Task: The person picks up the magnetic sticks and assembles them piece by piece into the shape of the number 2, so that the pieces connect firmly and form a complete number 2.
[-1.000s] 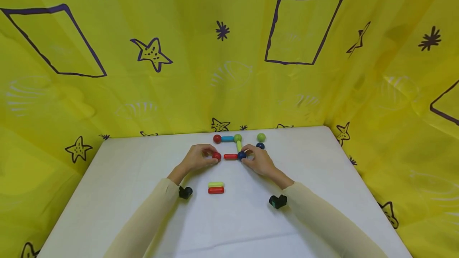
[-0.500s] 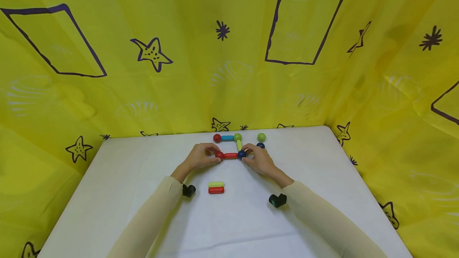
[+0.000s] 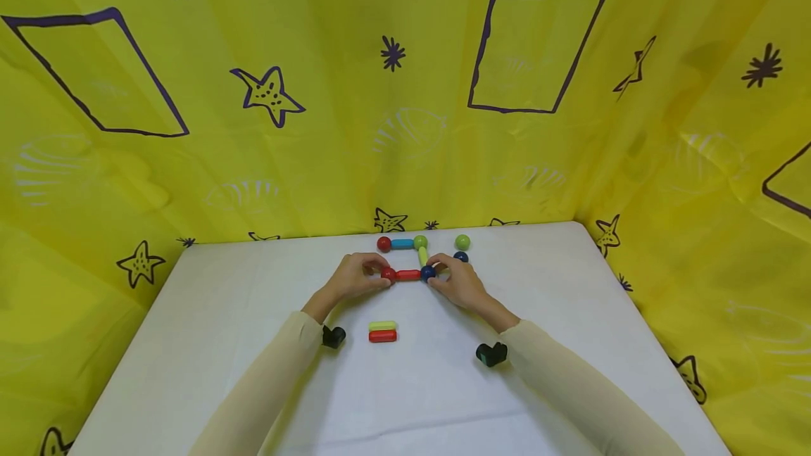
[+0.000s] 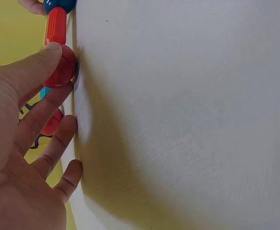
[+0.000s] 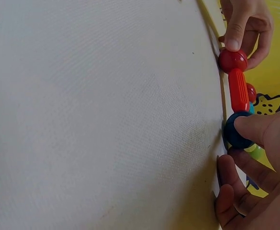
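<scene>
While left hand (image 3: 352,277) pinches red ball (image 3: 388,274), right hand (image 3: 462,287) blue ball (image 3: 427,273) | table's far edge (image 3: 285,239) near | side edges (image 3: 624,299) farther

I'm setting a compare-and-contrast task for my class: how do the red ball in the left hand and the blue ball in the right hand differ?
The red ball is bright red; the blue ball is dark blue. The red ball meets only the red rod; the blue ball also appears to meet the green rod. Shared: both are round, shiny and pinched by a hand.
</scene>
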`<action>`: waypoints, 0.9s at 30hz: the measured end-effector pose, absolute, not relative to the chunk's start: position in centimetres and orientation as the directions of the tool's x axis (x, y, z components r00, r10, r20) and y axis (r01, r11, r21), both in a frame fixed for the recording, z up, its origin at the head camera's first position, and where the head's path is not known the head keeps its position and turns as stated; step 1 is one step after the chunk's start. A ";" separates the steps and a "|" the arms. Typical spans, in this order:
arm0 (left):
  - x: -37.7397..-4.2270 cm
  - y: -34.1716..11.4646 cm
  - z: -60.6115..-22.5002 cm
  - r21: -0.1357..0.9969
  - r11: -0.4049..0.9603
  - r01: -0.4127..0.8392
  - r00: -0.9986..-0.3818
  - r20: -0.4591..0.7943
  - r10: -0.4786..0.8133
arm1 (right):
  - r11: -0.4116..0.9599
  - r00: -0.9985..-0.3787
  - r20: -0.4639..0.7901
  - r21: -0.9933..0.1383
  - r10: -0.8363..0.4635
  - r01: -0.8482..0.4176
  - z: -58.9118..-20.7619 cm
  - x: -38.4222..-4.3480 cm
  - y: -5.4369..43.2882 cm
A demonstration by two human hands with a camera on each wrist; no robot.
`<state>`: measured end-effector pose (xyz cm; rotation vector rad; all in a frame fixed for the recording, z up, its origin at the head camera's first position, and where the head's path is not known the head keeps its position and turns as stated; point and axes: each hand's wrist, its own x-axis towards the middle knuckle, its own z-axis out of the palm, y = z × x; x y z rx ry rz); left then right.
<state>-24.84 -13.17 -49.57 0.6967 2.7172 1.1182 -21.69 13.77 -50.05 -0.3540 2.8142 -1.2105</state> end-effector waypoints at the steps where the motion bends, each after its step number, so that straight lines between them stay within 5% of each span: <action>1: -24.9 -13.2 -49.5 0.692 0.622 0.365 -0.887 0.055 0.459 | 0.665 -0.972 0.039 -0.723 -0.233 -0.188 -50.0 -21.7 13.8; 27: -25.9 -13.8 -49.3 0.715 0.607 0.347 -0.873 0.011 0.487 | 0.680 -0.941 0.014 -0.687 -0.339 -0.255 -48.6 -22.3 14.2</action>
